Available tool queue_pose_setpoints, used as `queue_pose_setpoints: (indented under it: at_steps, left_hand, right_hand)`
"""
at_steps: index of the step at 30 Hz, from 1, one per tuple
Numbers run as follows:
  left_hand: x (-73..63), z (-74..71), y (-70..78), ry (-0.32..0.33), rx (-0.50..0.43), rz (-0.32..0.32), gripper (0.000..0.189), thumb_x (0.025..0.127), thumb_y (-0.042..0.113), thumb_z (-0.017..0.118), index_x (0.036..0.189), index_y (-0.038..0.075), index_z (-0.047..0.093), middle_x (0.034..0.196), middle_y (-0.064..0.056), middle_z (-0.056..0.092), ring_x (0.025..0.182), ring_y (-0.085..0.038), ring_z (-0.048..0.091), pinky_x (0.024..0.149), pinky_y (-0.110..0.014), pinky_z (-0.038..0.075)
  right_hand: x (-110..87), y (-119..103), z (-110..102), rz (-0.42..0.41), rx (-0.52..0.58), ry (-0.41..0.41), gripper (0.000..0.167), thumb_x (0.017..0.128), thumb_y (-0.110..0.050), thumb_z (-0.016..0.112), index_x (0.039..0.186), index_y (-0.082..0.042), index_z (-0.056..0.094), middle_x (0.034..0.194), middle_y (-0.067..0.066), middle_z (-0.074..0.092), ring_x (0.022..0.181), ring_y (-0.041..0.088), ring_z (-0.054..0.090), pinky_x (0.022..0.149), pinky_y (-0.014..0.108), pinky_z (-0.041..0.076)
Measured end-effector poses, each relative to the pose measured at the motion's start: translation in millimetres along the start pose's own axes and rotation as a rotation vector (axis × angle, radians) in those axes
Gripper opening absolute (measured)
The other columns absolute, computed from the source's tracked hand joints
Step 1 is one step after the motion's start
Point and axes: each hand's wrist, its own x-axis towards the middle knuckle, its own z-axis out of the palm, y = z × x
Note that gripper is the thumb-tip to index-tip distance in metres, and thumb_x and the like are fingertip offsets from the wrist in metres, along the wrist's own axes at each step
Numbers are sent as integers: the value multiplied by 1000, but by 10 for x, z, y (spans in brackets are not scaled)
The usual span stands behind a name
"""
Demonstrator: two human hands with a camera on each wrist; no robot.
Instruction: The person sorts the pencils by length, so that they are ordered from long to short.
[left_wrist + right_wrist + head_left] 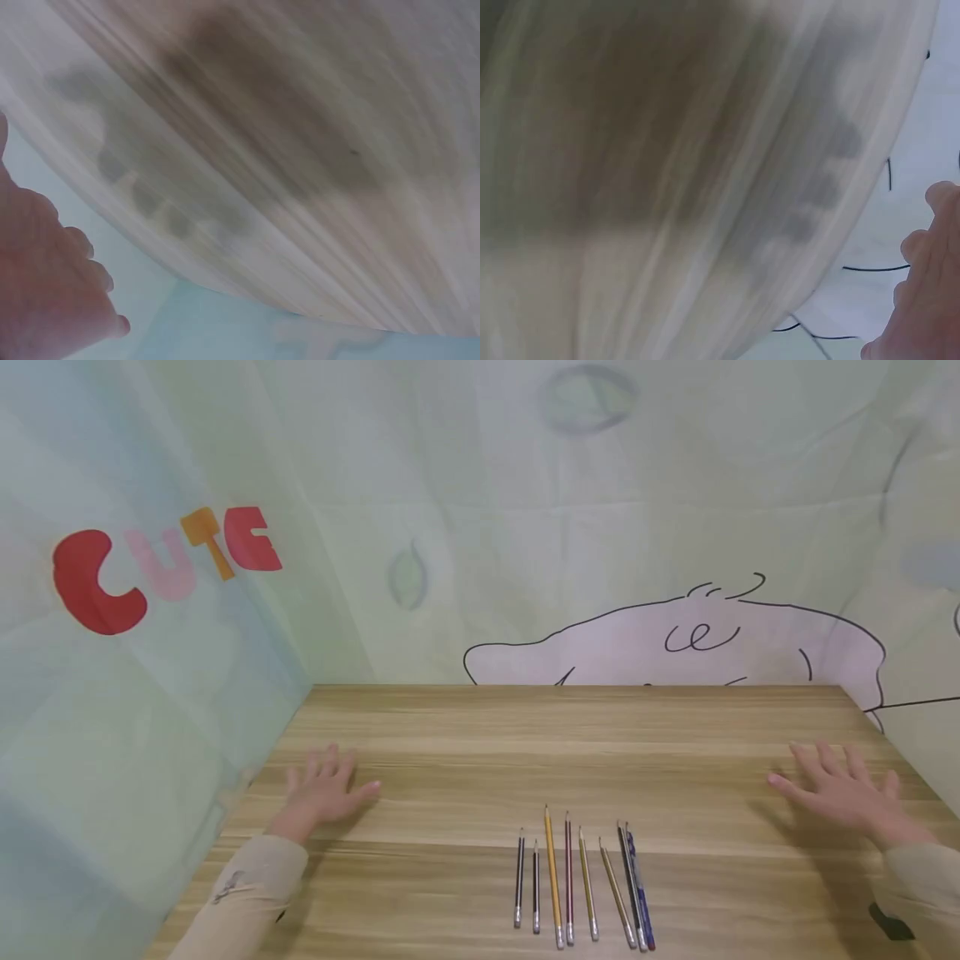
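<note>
In the head view my left hand (322,795) hovers over the left side of the table with its fingers spread. On the far right my right hand (843,792) is held the same way, its shadow falling on the wood below. Neither holds anything. Several pencils lie side by side between them, nearer to me: a yellow pencil (552,877), a maroon pencil (568,878), gold ones (587,883), dark ones (520,877) and a blue patterned pencil (640,887). Their points face away from me. Both wrist views show a hand above bare wood.
The wood-grain table (450,735) ends at a back edge against a pale cloth backdrop (495,527). A cartoon outline (697,652) shows behind that edge. Red, pink and orange letters (168,564) mark the left cloth.
</note>
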Motion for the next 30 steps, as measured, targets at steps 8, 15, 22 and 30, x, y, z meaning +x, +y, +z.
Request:
queue_pose_setpoints:
  at_steps: [8,15,22,30]
  left_hand:
    - [27,-10,205,-4,1,35,85,83,64,32,141,6,12,145,-26,-2,129,-48,-8,93,-68,-11]
    - [30,-13,412,-8,-11,65,81,84,60,36,142,9,11,146,-23,-3,131,-45,-10,94,-68,-10]
    - [27,52,648,37,7,140,77,85,57,38,142,12,14,147,-20,2,133,-42,-5,95,-69,-4]
    - [-28,105,975,46,2,251,75,85,57,39,142,17,11,148,-13,0,135,-37,-5,99,-66,-2]
  right_hand:
    - [19,-194,-40,-48,-15,31,82,84,-63,31,142,-12,1,141,32,-2,123,52,-18,79,76,-13]
    - [20,-439,-46,-96,-54,48,82,83,-63,33,142,-12,5,142,30,0,126,51,-11,83,76,-6]
    - [20,-712,-23,-154,-68,71,81,83,-61,37,142,-17,3,144,27,4,129,48,-7,86,75,-2]
    - [-17,-1050,-15,-233,-58,74,80,83,-59,40,143,-21,2,147,19,1,132,43,-7,89,73,-2]
